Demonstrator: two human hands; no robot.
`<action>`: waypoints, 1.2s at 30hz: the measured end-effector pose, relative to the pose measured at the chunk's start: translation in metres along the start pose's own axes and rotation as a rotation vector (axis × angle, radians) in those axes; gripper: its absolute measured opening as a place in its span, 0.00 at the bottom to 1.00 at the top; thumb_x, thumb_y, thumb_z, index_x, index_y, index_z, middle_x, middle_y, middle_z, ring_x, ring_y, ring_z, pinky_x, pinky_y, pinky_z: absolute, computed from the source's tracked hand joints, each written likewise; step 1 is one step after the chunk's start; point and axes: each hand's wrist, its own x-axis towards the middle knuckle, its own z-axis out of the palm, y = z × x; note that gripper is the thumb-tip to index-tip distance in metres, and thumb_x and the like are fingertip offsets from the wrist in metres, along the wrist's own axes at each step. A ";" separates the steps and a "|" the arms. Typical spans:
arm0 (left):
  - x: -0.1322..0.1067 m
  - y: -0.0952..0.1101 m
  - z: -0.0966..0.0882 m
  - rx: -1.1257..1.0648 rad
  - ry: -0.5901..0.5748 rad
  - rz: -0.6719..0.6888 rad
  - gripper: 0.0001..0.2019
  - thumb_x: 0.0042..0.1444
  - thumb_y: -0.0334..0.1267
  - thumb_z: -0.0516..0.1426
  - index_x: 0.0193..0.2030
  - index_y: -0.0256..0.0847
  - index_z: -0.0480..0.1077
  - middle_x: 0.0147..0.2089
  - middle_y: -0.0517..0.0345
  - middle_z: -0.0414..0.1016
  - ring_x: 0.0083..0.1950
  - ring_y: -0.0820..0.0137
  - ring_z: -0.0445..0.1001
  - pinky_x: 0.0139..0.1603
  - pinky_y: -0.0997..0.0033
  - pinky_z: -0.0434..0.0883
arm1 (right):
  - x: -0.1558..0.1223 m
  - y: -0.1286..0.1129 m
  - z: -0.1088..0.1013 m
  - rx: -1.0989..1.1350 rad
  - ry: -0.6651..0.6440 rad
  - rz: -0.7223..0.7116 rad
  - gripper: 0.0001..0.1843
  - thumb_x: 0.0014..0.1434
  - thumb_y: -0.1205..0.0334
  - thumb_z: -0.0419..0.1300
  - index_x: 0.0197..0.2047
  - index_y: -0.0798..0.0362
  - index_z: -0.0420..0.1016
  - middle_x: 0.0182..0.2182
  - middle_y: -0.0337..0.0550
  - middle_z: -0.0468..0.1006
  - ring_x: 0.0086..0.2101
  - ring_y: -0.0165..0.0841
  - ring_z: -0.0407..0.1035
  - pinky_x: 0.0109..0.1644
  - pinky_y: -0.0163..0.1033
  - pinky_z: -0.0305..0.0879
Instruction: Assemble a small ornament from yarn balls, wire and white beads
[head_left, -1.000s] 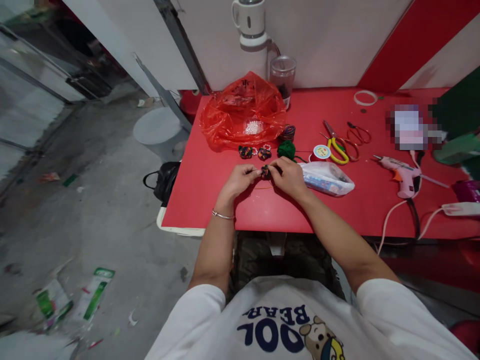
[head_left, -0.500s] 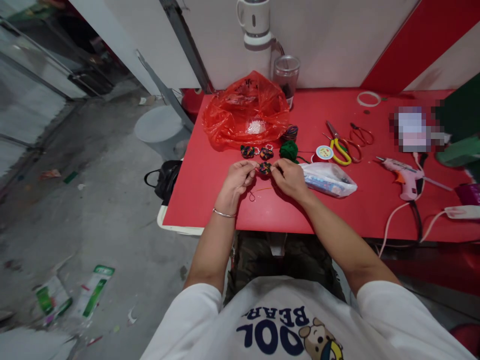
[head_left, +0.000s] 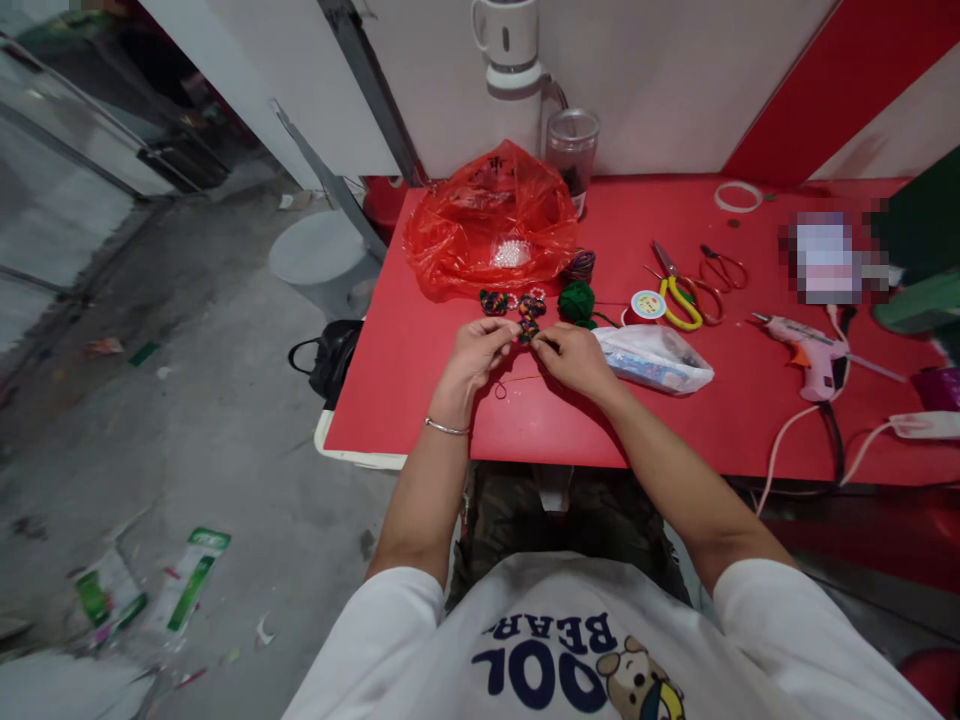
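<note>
Between my two hands is a small multicoloured yarn piece (head_left: 529,329), dark with green and orange strands. My left hand (head_left: 482,352) pinches its left side with thumb and forefinger. On its right edge, the fingers of my right hand (head_left: 571,355) are closed. A thin thread (head_left: 517,380) with a small loop lies on the table below the hands. Just beyond are two similar yarn pieces, one at the left (head_left: 494,302) and one partly behind the held piece, with small pearl-like beads. A ball of green yarn (head_left: 577,302) sits beyond my right hand.
On the red table (head_left: 405,400) rest a red plastic bag (head_left: 491,210) with white beads, a thread spool (head_left: 647,305), yellow-handled pliers (head_left: 682,305), scissors (head_left: 716,275), a clear packet (head_left: 656,360) and a pink glue gun (head_left: 806,350) with its cord. A clear cup (head_left: 573,150) stands at the back.
The yarn piece has turned between my fingers and looks narrower. My right hand has shifted slightly left and down, closer to my left hand.
</note>
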 end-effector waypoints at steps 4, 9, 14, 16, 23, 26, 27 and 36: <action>0.000 -0.003 0.000 0.070 0.043 0.089 0.06 0.46 0.35 0.69 0.28 0.38 0.77 0.16 0.66 0.65 0.16 0.82 0.54 0.18 0.77 0.48 | 0.004 0.002 0.006 0.353 0.111 0.157 0.11 0.65 0.60 0.62 0.33 0.53 0.83 0.32 0.43 0.85 0.33 0.34 0.74 0.40 0.38 0.64; -0.004 -0.008 0.001 0.240 -0.058 0.213 0.02 0.47 0.33 0.67 0.28 0.38 0.80 0.23 0.61 0.74 0.23 0.78 0.65 0.24 0.76 0.61 | 0.007 -0.007 0.003 0.912 0.116 0.494 0.11 0.58 0.57 0.68 0.28 0.53 0.78 0.20 0.35 0.73 0.20 0.25 0.59 0.23 0.32 0.53; -0.003 -0.014 -0.001 0.416 -0.251 0.260 0.05 0.50 0.37 0.66 0.31 0.38 0.83 0.27 0.57 0.79 0.27 0.74 0.69 0.30 0.72 0.68 | 0.007 -0.014 -0.001 1.061 0.054 0.622 0.10 0.54 0.60 0.72 0.28 0.54 0.77 0.19 0.32 0.68 0.18 0.22 0.55 0.20 0.29 0.46; -0.001 -0.016 -0.001 0.437 -0.279 0.291 0.07 0.52 0.38 0.65 0.33 0.38 0.84 0.28 0.56 0.80 0.27 0.74 0.70 0.31 0.71 0.69 | 0.006 -0.012 0.001 1.028 0.057 0.594 0.10 0.54 0.59 0.72 0.29 0.54 0.77 0.19 0.32 0.68 0.19 0.22 0.56 0.20 0.30 0.49; 0.008 -0.021 -0.003 0.494 -0.093 0.512 0.06 0.59 0.37 0.61 0.34 0.40 0.80 0.33 0.55 0.81 0.34 0.70 0.75 0.39 0.68 0.72 | 0.003 0.005 0.010 0.664 0.089 0.261 0.10 0.62 0.60 0.63 0.32 0.52 0.85 0.26 0.38 0.80 0.29 0.31 0.71 0.35 0.36 0.65; 0.009 -0.022 -0.003 0.636 -0.041 0.645 0.07 0.61 0.34 0.59 0.33 0.41 0.78 0.34 0.55 0.81 0.38 0.67 0.77 0.44 0.66 0.73 | 0.001 0.006 0.010 0.380 0.120 0.096 0.10 0.63 0.62 0.64 0.34 0.50 0.88 0.33 0.41 0.86 0.36 0.36 0.77 0.44 0.40 0.67; 0.009 -0.023 -0.003 0.675 -0.035 0.682 0.08 0.61 0.33 0.59 0.33 0.41 0.78 0.35 0.55 0.81 0.39 0.67 0.77 0.46 0.65 0.73 | 0.000 0.005 0.010 0.314 0.133 0.065 0.10 0.63 0.62 0.64 0.35 0.50 0.88 0.33 0.42 0.86 0.37 0.36 0.77 0.44 0.40 0.67; 0.009 -0.025 0.000 0.550 -0.095 0.697 0.07 0.62 0.33 0.61 0.32 0.42 0.78 0.35 0.55 0.82 0.39 0.66 0.79 0.48 0.65 0.74 | -0.004 0.000 0.014 0.204 0.283 -0.008 0.10 0.62 0.65 0.65 0.32 0.51 0.87 0.28 0.41 0.83 0.30 0.33 0.74 0.39 0.38 0.66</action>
